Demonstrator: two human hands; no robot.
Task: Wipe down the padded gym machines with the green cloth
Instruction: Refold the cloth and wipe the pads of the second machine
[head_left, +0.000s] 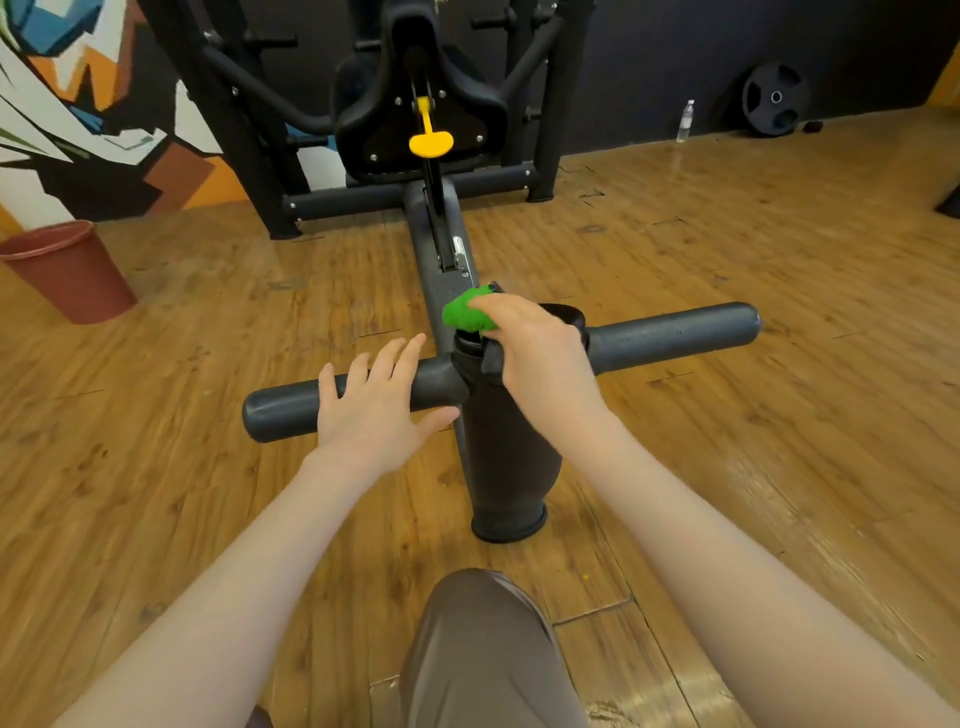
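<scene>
A dark grey gym machine lies ahead, with a padded roller bar running left (291, 410) and right (675, 335) across a central post (509, 467). My right hand (535, 353) grips a bunched green cloth (465, 314) and holds it on the top of the joint where the bar meets the long beam (441, 270). My left hand (374, 400) is spread open with straight fingers over the left roller, close to the joint. The black padded seat (421, 104) with a yellow adjustment lever (430, 141) stands at the far end.
A reddish-brown bin (72, 270) stands on the wooden floor at the left. A water bottle (685, 122) and a black weight plate (774, 98) lean at the dark back wall. My knee in brown fabric (483, 649) shows at the bottom.
</scene>
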